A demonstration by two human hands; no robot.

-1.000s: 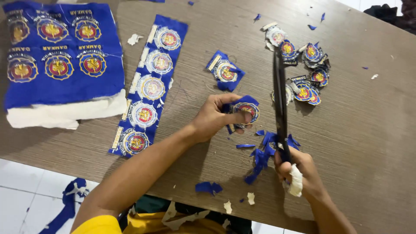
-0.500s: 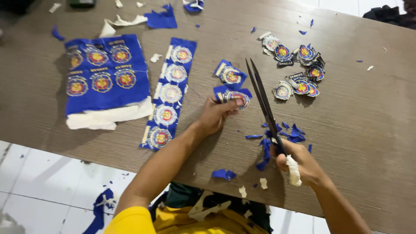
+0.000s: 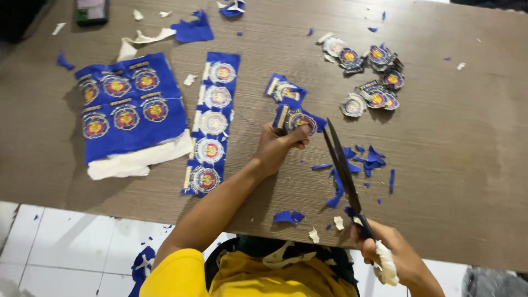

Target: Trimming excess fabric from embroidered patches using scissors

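- Centrally, the left hand [image 3: 278, 147] pinches a small blue patch piece [image 3: 297, 118] between thumb and fingers, lifting it just off the wooden table [image 3: 467, 159] so its edge meets the blades.
- The right hand [image 3: 393, 256] is closed around the handles of the long black scissors [image 3: 342, 168]; the blades stand slightly parted, tips touching the held piece, apparently to trim around its round emblem.
- One strip of five emblems [image 3: 212, 121] lies just left of the working hand, within reach.
- One larger blue sheet [image 3: 129, 107], showing six emblems, rests on white backing further left.
- One loose cut piece [image 3: 284, 88] lies just beyond the held one.
- A pile of trimmed emblems [image 3: 368, 74], roughly eight, sits apart at upper right, clear of the offcuts.
- Blue scraps [image 3: 360, 159] gather beneath the blades, too many to count.
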